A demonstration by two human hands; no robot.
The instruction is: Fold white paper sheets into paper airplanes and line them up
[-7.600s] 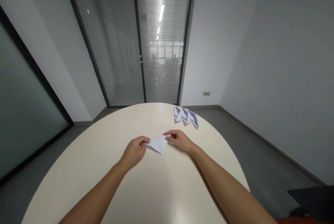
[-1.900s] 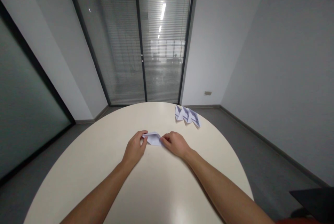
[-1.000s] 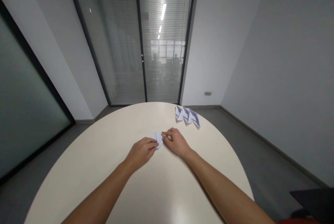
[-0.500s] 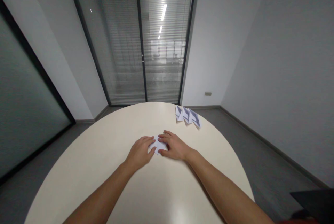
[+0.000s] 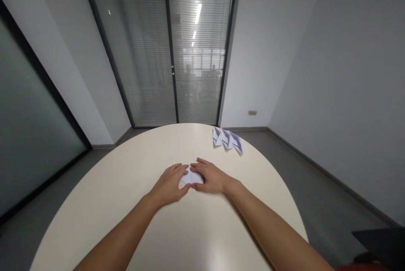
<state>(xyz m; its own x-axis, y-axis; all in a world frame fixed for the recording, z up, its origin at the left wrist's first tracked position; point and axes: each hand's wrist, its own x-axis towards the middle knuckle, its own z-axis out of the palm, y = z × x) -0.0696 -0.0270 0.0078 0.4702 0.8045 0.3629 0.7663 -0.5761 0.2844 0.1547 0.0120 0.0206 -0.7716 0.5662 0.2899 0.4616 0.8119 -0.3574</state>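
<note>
left hand [image 5: 170, 180] | right hand [image 5: 210, 176] | both grips spread flat on small white folded paper [image 5: 190, 176] | smooth cream round table [image 5: 133, 186]

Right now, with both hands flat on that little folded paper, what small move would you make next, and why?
Probably slide the fingers outward along the folded paper to sharpen the crease. Both the left hand and the right hand press it flat on the table, covering most of it, so the fold looks made but not yet firmed. Three finished folded pieces lie at the far edge.
</note>
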